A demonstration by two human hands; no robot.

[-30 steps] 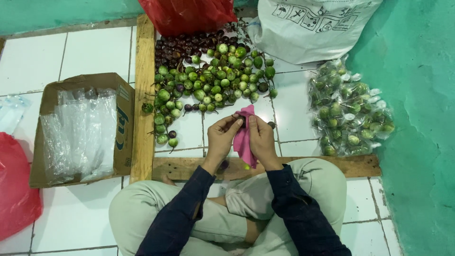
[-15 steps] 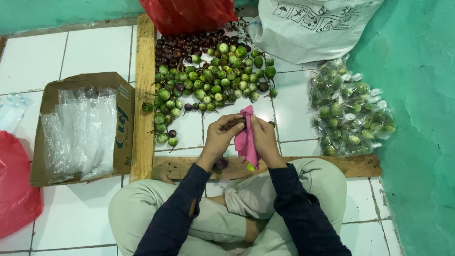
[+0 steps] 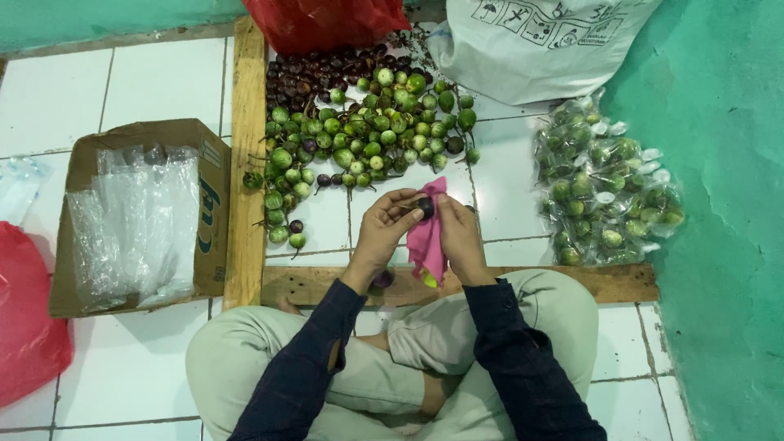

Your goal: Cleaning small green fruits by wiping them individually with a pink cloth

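**Dark fruit turned up into the fingertips**

Raised since the earlier frames: small dark round fruit [image 3: 425, 207], now showing at the top of the pink cloth [image 3: 428, 237].
- Left hand [image 3: 385, 230]: grip pinching the fruit.
- Right hand [image 3: 457, 238]: grip closed on the cloth, just beside the fruit.
- Beyond the grip: heap of small green round fruits [image 3: 367, 139] on white tiled floor [image 3: 57, 98].
- Left of grip: brown cardboard box [image 3: 208, 212] of clear plastic bags.

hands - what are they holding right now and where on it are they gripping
The left hand pinches a small dark round fruit by its sides at the fingertips. The right hand holds a pink cloth around its middle, pressed against the fruit.
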